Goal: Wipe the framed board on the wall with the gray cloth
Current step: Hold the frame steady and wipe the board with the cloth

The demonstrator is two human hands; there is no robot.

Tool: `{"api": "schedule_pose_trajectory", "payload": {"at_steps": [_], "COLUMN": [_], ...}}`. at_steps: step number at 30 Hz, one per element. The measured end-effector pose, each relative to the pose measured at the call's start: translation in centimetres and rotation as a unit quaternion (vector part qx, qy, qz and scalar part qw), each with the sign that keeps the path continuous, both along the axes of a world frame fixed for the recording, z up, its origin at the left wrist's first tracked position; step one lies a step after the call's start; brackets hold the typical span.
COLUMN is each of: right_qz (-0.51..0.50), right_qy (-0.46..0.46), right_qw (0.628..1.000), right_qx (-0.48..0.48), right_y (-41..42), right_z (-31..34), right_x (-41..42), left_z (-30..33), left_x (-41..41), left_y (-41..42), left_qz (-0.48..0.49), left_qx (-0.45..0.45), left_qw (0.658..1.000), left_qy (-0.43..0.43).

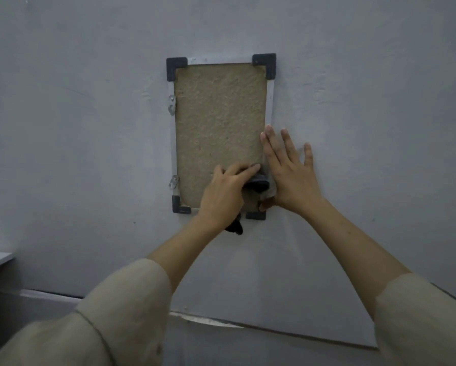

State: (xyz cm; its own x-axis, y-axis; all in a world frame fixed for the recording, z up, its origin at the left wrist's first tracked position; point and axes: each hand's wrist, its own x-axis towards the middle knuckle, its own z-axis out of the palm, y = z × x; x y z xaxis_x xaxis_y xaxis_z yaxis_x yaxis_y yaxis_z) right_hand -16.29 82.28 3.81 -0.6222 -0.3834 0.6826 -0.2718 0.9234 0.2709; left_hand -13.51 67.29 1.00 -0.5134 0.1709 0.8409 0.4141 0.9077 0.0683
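Hanging on the gray wall (89, 128), the framed board (219, 114) shows a tan, rough face, a silver frame and dark corner caps. The left hand (224, 191) grips the gray cloth (259, 182) against the board's lower right area, fingers curled round it, a dark tail dangling below the wrist. The right hand (287, 175) lies flat on the board's right edge, fingers spread apart and straight.
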Motion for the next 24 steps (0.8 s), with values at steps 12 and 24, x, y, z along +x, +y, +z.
{"api": "schedule_pose_trajectory", "payload": {"at_steps": [12,24], "right_qz": [0.018,0.014], "right_qy": [0.002,0.005], "right_qw": [1.000,1.000], "right_qx": [-0.010,-0.003], "right_y": [0.0,0.2], "right_z": [0.0,-0.1], "right_x": [0.1,-0.2], "left_z": [-2.5,-2.6], "left_x": [0.3,0.2], "left_y": [1.1,1.3], "left_qz": [-0.020,0.004], "left_qx": [0.116,0.261], "left_qw": [0.993,0.965], "left_qy": [-0.020,-0.024]}}
